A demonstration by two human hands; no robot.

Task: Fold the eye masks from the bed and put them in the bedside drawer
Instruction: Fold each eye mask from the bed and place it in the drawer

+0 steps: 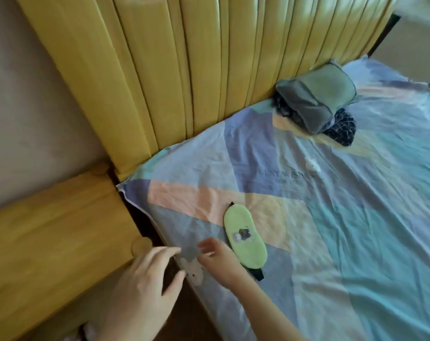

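Our left hand (145, 279) & right hand (219, 257): both spread, holding nothing, at bed (356, 230) edge. Green mask (244, 238): flat, unfolded, just beside right hand. Nightstand (51, 232) left; drawer not seen. We judge folding & stowing both left.

Light green eye mask (245, 238) with small cartoon print, lying flat and unfolded near the bed's edge — black strap poking out both ends.
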